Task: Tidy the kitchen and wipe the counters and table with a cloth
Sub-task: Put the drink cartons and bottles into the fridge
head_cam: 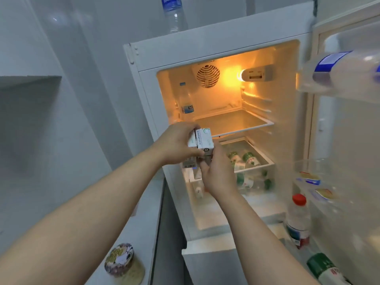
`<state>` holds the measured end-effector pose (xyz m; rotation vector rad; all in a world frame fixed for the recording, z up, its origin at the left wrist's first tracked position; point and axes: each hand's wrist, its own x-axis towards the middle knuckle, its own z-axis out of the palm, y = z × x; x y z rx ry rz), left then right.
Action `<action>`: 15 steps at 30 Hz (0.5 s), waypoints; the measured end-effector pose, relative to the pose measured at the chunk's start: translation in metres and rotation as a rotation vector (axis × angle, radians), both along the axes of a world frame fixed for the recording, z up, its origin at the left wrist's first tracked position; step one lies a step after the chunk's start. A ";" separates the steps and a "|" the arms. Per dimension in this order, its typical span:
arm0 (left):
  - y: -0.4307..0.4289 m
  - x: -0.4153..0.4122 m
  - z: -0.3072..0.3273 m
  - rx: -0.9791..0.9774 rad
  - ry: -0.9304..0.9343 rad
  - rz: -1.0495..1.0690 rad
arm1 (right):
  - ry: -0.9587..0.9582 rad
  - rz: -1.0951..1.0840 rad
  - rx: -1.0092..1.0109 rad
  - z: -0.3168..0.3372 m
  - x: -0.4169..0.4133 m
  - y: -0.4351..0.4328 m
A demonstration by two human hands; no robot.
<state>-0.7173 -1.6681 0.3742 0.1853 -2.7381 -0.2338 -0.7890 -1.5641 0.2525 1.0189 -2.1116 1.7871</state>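
Note:
Both hands meet in front of the open white fridge [216, 44]. My left hand [176, 142] grips small white cartons [202, 140] from the left and above. My right hand [218, 173] holds the same cartons from below, its fingers partly hidden behind them. The cartons hover level with the front edge of the glass shelf [236, 124], just outside the lit compartment. A clear water bottle [186, 99] stands at the back left of that shelf.
Green-labelled bottles [246, 161] lie in the drawer below. The open door [345, 140] at right holds a red-capped bottle [298, 219] and other items. A bottle [173, 13] stands on the fridge top. A lidded jar [123, 262] sits on the grey counter [144, 212] at left.

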 end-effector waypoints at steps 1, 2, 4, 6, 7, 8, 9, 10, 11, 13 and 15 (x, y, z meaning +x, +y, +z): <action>-0.010 -0.020 0.006 -0.016 -0.007 -0.012 | 0.011 -0.015 -0.008 0.006 -0.020 -0.011; -0.019 -0.037 0.011 -0.030 -0.006 -0.018 | 0.020 -0.026 -0.005 0.011 -0.038 -0.019; -0.039 -0.077 0.020 -0.049 -0.010 -0.020 | 0.036 -0.043 0.028 0.023 -0.077 -0.038; -0.057 -0.113 0.028 -0.064 -0.009 -0.010 | 0.060 -0.053 0.058 0.034 -0.113 -0.057; -0.065 -0.128 0.031 -0.075 -0.007 0.005 | 0.067 -0.056 0.066 0.038 -0.127 -0.065; -0.074 -0.144 0.033 -0.092 -0.003 0.023 | 0.069 -0.052 0.069 0.042 -0.142 -0.074; -0.082 -0.158 0.034 -0.108 -0.004 0.047 | 0.063 -0.044 0.075 0.045 -0.155 -0.081; -0.090 -0.172 0.034 -0.121 -0.002 0.070 | 0.058 -0.039 0.091 0.048 -0.167 -0.088; -0.098 -0.186 0.034 -0.131 -0.011 0.091 | 0.056 -0.040 0.117 0.050 -0.179 -0.095; -0.108 -0.205 0.032 -0.157 -0.052 0.137 | 0.059 -0.049 0.183 0.050 -0.195 -0.103; -0.117 -0.222 0.030 -0.189 -0.141 0.197 | 0.062 -0.037 0.239 0.046 -0.211 -0.113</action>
